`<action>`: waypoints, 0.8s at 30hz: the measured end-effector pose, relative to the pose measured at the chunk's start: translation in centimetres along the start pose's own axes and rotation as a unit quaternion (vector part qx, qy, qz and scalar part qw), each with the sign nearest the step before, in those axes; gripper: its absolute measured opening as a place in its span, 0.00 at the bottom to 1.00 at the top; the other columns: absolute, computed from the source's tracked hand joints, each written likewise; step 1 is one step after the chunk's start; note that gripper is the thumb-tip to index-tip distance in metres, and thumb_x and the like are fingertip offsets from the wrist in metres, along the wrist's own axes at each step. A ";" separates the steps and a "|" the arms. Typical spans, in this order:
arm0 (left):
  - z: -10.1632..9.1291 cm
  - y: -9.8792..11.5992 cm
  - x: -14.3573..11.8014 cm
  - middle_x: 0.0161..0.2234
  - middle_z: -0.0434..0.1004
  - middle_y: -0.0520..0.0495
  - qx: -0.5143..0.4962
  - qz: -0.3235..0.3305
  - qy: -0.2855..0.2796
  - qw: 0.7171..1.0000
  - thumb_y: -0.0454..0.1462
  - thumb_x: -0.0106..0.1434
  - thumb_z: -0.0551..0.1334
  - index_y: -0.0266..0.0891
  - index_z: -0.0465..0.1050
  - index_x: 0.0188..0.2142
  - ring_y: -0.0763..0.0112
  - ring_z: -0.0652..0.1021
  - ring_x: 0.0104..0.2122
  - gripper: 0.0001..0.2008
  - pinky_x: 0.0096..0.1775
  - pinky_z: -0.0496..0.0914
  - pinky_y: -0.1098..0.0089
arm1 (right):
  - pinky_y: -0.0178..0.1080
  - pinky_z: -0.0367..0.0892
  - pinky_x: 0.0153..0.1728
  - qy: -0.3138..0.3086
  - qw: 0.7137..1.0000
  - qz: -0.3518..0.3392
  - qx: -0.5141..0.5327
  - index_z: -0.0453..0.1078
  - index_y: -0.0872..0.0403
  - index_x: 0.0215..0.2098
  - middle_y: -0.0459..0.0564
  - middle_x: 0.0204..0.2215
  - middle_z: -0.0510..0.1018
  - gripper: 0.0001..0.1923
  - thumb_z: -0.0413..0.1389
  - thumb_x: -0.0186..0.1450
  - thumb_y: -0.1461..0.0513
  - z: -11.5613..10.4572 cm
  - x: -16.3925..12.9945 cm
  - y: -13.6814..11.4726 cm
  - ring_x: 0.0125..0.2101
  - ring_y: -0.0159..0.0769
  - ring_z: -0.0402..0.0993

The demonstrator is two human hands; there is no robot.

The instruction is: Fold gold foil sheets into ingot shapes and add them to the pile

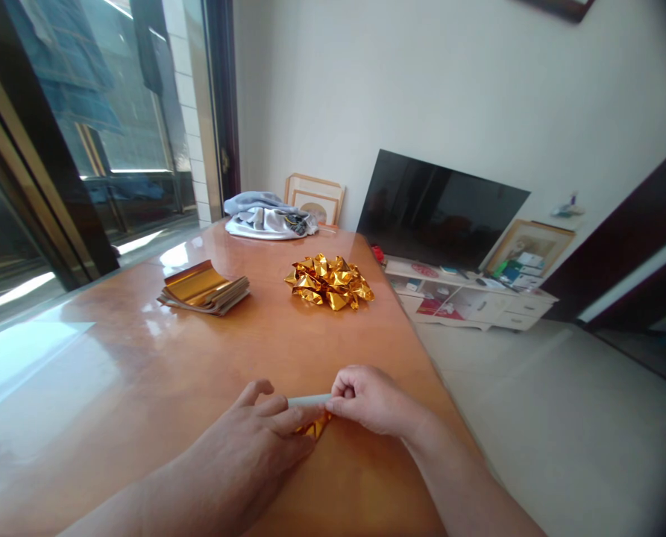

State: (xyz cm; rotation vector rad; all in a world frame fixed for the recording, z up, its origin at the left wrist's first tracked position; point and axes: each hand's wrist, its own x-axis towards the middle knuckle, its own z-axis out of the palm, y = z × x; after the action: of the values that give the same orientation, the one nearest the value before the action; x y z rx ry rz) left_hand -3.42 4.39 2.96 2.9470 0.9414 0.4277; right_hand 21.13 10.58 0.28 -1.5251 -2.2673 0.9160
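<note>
Close to me on the table, a sheet of gold foil paper [313, 428] is partly folded or rolled, with a pale strip of its back showing along the far edge. My left hand [262, 429] lies over its left part, thumb and fingers holding it, index finger reaching toward the right end. There my right hand [366, 399] pinches the paper between thumb and curled fingers. Much of the sheet is hidden beneath my hands. Farther off sits a pile of folded gold foil pieces [333, 282]. To its left is a stack of flat gold foil sheets [203, 289], the top one curling up.
The glossy brown table [243, 347] has its right edge beside my right forearm. Folded clothes [268, 215] lie at its far end, with picture frames [315, 198] behind. A television [441, 209] stands on a white cabinet [478, 294]. Glass doors [125, 134] line the left.
</note>
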 end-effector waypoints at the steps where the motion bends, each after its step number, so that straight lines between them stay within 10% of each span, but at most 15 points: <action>1: 0.0 0.0 0.1 0.46 0.79 0.47 -0.008 0.000 -0.010 1.000 0.36 0.68 0.58 0.49 0.75 0.46 0.64 0.72 0.35 0.11 0.47 0.60 0.59 | 0.32 0.55 0.23 0.003 1.000 0.002 -0.002 0.77 0.53 0.31 0.43 0.26 0.79 0.08 0.62 0.61 0.56 0.0 0.0 -0.1 0.25 0.30 0.70; 24: 0.2 0.2 0.2 0.39 0.81 0.49 -0.049 -0.024 -0.027 0.998 0.38 0.70 0.58 0.49 0.76 0.40 0.62 0.72 0.36 0.08 0.46 0.58 0.58 | 0.30 0.60 0.27 -0.016 0.998 -0.015 0.064 0.75 0.53 0.35 0.43 0.29 0.78 0.05 0.57 0.62 0.63 -0.4 -0.5 0.7 0.28 0.30 0.70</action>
State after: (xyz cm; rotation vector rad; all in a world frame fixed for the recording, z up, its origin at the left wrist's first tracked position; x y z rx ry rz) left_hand -3.06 4.34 2.84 2.8262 0.9544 0.3807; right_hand 22.08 10.45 0.22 -1.4269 -2.2009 1.0624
